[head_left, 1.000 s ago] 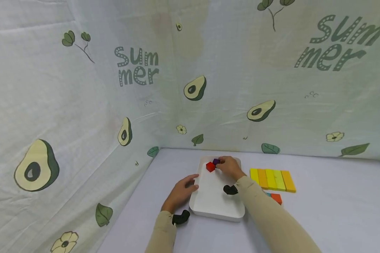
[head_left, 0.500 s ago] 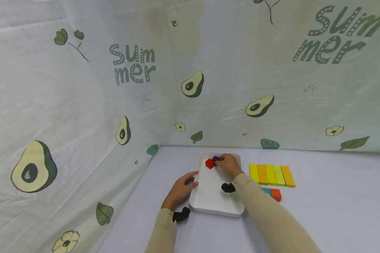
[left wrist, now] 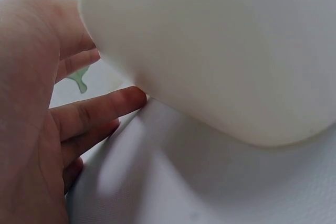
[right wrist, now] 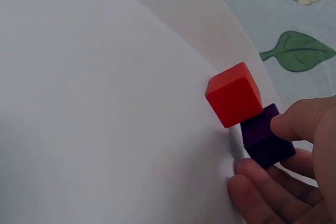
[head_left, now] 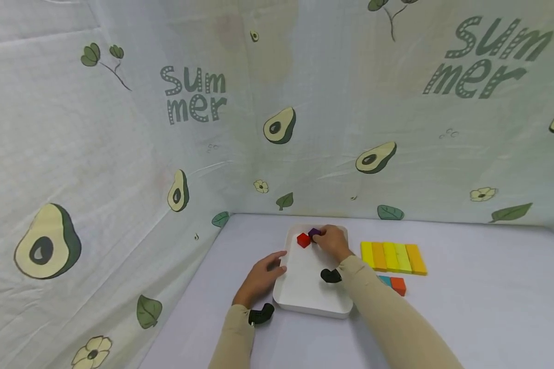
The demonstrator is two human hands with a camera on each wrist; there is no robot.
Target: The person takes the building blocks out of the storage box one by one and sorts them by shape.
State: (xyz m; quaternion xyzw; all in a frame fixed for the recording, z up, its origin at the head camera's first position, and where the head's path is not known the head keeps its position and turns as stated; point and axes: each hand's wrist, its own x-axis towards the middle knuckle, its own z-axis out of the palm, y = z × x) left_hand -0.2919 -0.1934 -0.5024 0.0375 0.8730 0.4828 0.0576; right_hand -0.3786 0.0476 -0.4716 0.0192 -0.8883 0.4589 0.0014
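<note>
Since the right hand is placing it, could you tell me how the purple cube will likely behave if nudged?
The purple cube looks rigid, with flat faces, so it should slide, not roll. Its squat shape makes tipping unlikely. It sits against the red cube, so a push that way would probably shift both.

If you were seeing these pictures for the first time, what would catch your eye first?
The right hand pinches a purple cube beside a red cube at the far end of a white tray. The left hand rests against the tray's left edge, and yellow and orange blocks lie to the right.
</note>
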